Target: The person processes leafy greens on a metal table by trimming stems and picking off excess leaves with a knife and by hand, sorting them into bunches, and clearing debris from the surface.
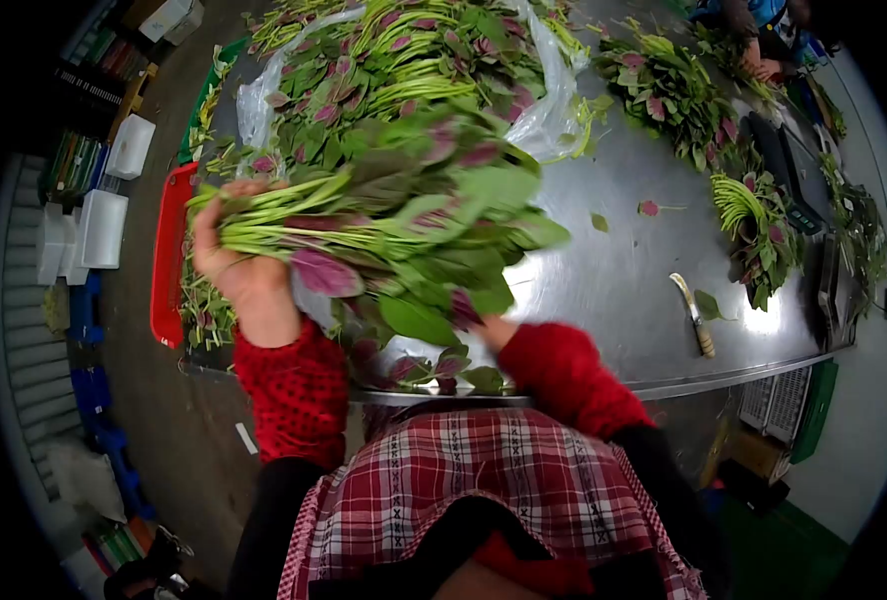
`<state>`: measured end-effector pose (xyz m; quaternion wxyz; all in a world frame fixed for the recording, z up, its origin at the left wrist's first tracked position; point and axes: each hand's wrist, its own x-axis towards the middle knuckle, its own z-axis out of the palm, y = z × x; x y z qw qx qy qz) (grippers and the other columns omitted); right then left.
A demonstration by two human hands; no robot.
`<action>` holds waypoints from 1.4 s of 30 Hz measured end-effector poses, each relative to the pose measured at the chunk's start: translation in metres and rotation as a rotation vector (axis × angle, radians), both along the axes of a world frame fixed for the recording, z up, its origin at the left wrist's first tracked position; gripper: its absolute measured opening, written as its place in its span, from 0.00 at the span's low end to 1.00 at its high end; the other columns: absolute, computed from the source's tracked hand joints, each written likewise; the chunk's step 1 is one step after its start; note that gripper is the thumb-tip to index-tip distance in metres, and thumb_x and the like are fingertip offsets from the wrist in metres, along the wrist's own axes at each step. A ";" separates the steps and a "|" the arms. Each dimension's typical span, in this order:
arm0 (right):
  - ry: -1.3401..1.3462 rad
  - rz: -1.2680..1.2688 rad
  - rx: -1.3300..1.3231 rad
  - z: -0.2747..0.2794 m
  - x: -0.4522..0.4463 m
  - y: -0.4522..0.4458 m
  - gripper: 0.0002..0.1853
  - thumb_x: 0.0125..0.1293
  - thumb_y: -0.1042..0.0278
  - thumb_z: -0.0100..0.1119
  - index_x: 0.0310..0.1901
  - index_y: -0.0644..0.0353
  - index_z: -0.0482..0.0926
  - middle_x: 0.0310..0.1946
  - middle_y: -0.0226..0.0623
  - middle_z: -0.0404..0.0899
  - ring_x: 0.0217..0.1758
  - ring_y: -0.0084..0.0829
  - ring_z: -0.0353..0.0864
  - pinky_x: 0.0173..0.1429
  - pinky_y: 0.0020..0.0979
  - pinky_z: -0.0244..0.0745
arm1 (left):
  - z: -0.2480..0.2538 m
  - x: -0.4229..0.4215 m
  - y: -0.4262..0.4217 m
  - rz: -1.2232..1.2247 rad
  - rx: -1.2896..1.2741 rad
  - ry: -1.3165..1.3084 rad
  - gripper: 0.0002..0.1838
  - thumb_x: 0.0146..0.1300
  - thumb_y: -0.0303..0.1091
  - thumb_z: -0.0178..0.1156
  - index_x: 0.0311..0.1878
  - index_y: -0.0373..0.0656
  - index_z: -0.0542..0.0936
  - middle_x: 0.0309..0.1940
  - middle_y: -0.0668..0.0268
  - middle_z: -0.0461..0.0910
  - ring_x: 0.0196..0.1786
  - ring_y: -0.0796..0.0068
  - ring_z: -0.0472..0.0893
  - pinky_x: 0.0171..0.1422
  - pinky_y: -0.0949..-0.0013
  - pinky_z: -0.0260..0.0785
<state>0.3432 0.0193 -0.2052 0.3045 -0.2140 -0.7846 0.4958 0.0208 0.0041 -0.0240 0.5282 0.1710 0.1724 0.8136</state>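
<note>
My left hand point(247, 265) is closed around the pale green stems of a bunch of amaranth point(404, 225), held above the near edge of the steel table. Its green and purple leaves fan out to the right. My right hand point(498, 331) is at the lower leaf end of this bunch; leaves and motion blur hide its fingers. Loose purple-green leaves point(424, 372) lie below, at the table edge. Behind the bunch, a big heap of amaranth point(414, 60) rests on a clear plastic sheet point(549, 110).
On the steel table point(604, 290) lie a curved knife point(694, 315), a tied bunch point(759, 235), a leafy pile point(664, 95) and a black scale point(784, 170). A red crate point(174, 255) stands left. Another person's hands point(759, 65) are at the far right.
</note>
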 end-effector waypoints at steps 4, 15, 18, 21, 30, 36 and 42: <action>-0.247 -0.005 0.317 0.009 -0.082 -0.112 0.25 0.64 0.59 0.57 0.61 0.55 0.71 0.53 0.48 0.77 0.56 0.47 0.74 0.57 0.44 0.73 | 0.007 0.100 0.031 -0.142 -0.099 -0.151 0.10 0.54 0.35 0.60 0.33 0.38 0.78 0.31 0.57 0.80 0.37 0.60 0.79 0.51 0.52 0.72; -1.062 -0.384 -0.086 0.060 0.165 -0.114 0.17 0.66 0.54 0.57 0.35 0.63 0.77 0.25 0.46 0.82 0.25 0.44 0.83 0.32 0.39 0.77 | -0.118 -0.004 -0.082 0.037 -0.819 0.404 0.04 0.52 0.27 0.61 0.31 0.40 0.76 0.27 0.64 0.77 0.26 0.69 0.78 0.31 0.66 0.74; -0.617 -0.041 -0.612 0.067 0.043 -0.097 0.21 0.69 0.54 0.53 0.51 0.66 0.74 0.35 0.47 0.83 0.37 0.40 0.83 0.42 0.40 0.78 | -0.067 -0.091 -0.087 0.511 -0.844 1.030 0.04 0.51 0.24 0.62 0.32 0.37 0.80 0.25 0.66 0.79 0.25 0.74 0.78 0.31 0.69 0.72; -0.089 0.302 -0.444 0.039 -0.078 -0.110 0.18 0.68 0.65 0.53 0.54 0.67 0.73 0.48 0.49 0.78 0.50 0.40 0.79 0.54 0.37 0.73 | -0.006 -0.110 -0.076 0.643 -0.757 1.451 0.07 0.51 0.21 0.65 0.35 0.35 0.81 0.29 0.68 0.81 0.29 0.78 0.79 0.37 0.73 0.71; -0.348 -0.407 0.215 0.001 -0.113 0.029 0.30 0.57 0.61 0.67 0.60 0.63 0.70 0.59 0.55 0.70 0.62 0.51 0.69 0.66 0.44 0.63 | 0.096 -0.075 -0.082 0.469 -0.342 0.842 0.11 0.58 0.23 0.57 0.45 0.31 0.74 0.34 0.61 0.77 0.37 0.70 0.76 0.46 0.70 0.70; -0.144 -0.157 0.189 -0.009 -0.084 -0.062 0.22 0.64 0.61 0.55 0.59 0.59 0.74 0.57 0.45 0.75 0.57 0.40 0.76 0.63 0.42 0.70 | 0.019 -0.002 -0.028 -0.077 -0.185 0.025 0.14 0.55 0.36 0.60 0.39 0.36 0.76 0.32 0.60 0.77 0.35 0.65 0.76 0.47 0.61 0.70; -0.829 0.459 -0.112 0.060 0.063 -0.078 0.10 0.63 0.62 0.58 0.38 0.59 0.83 0.35 0.46 0.82 0.40 0.43 0.82 0.45 0.41 0.77 | -0.092 0.009 -0.076 -0.068 -0.917 0.350 0.07 0.53 0.29 0.61 0.33 0.35 0.79 0.28 0.61 0.80 0.29 0.68 0.80 0.34 0.66 0.74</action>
